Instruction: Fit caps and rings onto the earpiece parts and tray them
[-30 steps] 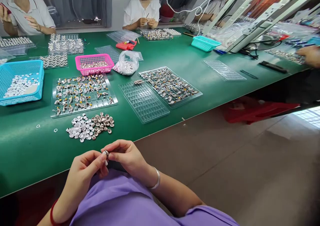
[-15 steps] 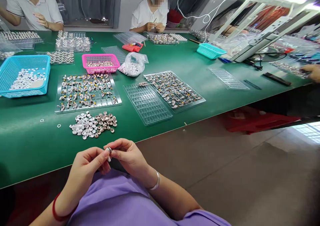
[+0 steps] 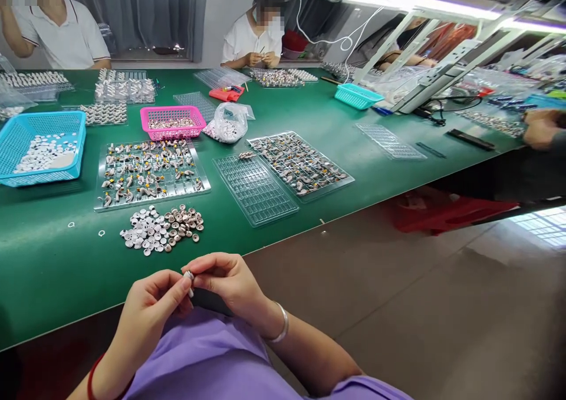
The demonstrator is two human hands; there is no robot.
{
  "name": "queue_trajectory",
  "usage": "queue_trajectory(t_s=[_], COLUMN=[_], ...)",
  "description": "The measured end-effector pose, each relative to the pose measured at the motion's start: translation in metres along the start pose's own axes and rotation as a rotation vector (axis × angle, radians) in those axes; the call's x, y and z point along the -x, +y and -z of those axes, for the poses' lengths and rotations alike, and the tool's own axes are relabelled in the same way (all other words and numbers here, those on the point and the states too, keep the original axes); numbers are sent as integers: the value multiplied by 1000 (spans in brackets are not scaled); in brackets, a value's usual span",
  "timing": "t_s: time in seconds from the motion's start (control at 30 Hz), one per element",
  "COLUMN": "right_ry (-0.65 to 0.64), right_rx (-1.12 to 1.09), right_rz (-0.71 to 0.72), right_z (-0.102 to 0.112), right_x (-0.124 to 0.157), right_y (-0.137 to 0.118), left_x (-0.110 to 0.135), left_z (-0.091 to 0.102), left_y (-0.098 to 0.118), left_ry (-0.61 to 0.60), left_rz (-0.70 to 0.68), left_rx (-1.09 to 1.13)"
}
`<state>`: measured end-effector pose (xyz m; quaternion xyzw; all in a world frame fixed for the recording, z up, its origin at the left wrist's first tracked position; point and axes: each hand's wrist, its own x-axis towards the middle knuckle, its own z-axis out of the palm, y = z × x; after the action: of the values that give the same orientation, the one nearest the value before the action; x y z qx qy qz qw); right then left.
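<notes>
One pink basket, one blue basket to its left and one turquoise basket well to its right make three; just right of the pink one, one clear bag; in front of it, two filled trays with one nearly bare tray between, two heaps of caps, two hands and one small part; front-left of it, two white rings

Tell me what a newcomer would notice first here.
Probably the bright pink basket, midway across the green table, and the larger blue basket at the picture's left. Nearer lie heaps of white discs and brownish cups. Just below, the left hand and right hand pinch a small part.
</notes>
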<state>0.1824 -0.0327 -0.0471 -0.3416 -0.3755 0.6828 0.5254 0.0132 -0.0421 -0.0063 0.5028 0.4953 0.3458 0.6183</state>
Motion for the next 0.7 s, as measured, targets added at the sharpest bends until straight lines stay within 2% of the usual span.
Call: queue_trajectory(t_s=[0.23,0.43,0.57,0.7], right_ry=[-22,-75,-102,-105], right_rx=[72,49,47,80], right_rz=[95,102,146,170], right_z=[-2,-2,-3,-3], right_x=[-1,-4,-5,-4], right_y=[-7,-9,-8,-7], left_x=[3,1,0,5], left_z=[1,7,5,2], left_y=[6,11,12,7], left_ry=[10,-44,-68,-18], left_rz=[-30,-59,-48,-134], left_rx=[-50,-153,-122,-197])
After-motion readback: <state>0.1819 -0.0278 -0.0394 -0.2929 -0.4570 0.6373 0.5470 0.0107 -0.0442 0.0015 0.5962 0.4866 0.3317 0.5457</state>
